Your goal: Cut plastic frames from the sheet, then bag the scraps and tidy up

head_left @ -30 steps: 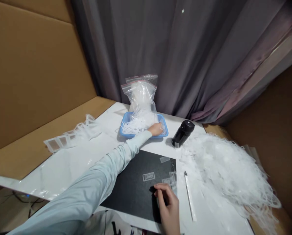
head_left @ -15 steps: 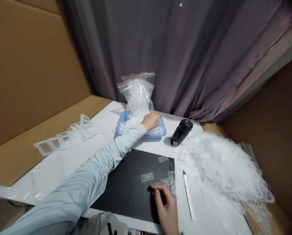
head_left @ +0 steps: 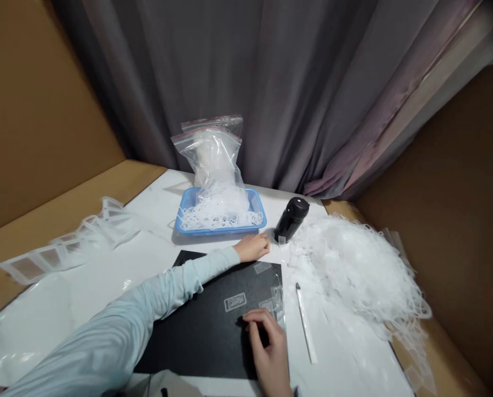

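Note:
My left hand (head_left: pixel 252 247), in a light blue sleeve, is over the far edge of the black mat (head_left: pixel 196 336). Its fingers are curled closed, and anything inside them is hidden. Just beyond it stands a blue plastic basket (head_left: pixel 221 230) heaped with thin white loops (head_left: pixel 209 212). My right hand (head_left: pixel 269 344) rests at the mat's near right, thumb and fingers curled together with nothing visible in them. A small clear rectangular piece with a white pattern (head_left: pixel 235 302) lies flat just beyond its fingertips. More clear pieces (head_left: pixel 267 304) lie at the mat's right edge.
Clear zip bags (head_left: pixel 215 154) stand in and behind the basket. A black bottle (head_left: pixel 291 220) is to its right. A white pen-like tool (head_left: pixel 305 322) lies right of the mat, beside a large pile of white loops (head_left: pixel 353 264). Translucent frames (head_left: pixel 72 242) line the left.
My left hand has come out of the basket, back toward me over the mat's far edge. My right hand stays in place on the mat. The view has shifted slightly to the right.

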